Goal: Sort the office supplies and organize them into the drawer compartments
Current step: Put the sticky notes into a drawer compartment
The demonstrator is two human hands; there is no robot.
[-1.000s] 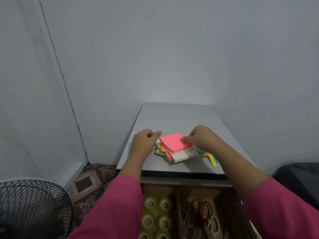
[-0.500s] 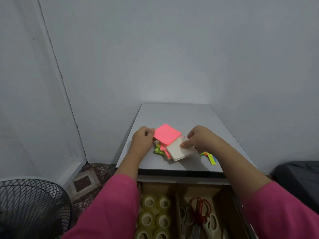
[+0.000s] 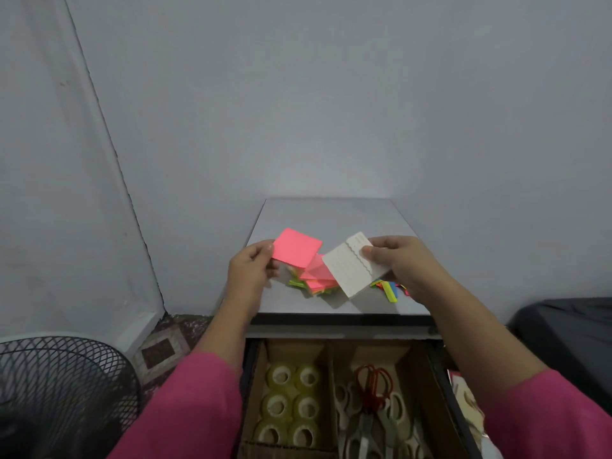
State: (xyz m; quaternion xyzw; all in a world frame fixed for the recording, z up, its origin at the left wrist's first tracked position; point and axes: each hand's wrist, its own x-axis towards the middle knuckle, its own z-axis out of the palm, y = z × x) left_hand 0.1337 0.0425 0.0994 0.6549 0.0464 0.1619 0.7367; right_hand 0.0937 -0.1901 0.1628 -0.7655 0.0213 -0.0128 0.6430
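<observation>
The pink sticky-note pad [image 3: 297, 248] is held above the grey counter [image 3: 331, 213], just left of the white pad [image 3: 354, 265]. The left hand [image 3: 250, 271] pinches the pink pad at its left corner, thumb on top and fingers curled beneath, so this grip is clamped on the pad. The white pad, with ruled lines and a scalloped edge across its upper face, is tilted, its lower corner toward the counter's front edge. The right hand [image 3: 399, 263] pinches it at its right end, thumb on the upper face; this grip is likewise clamped. Between and below the two pads, a loose pile of pink, orange and green notes [image 3: 318, 283] lies on the counter. To the right of the white pad, partly under the right hand, coloured page-marker strips [image 3: 389, 289] lie on the counter. Below the counter's front edge, the drawer [image 3: 420, 376] stands open with cardboard dividers. Its left compartment holds clear tape rolls [image 3: 293, 405] in two columns; the compartment to the right of these holds scissors [image 3: 372, 405], one pair with red handles on top. Left of the drawer, on the floor, is a black wire-mesh fan guard [image 3: 63, 389]. Both sleeves are pink.
</observation>
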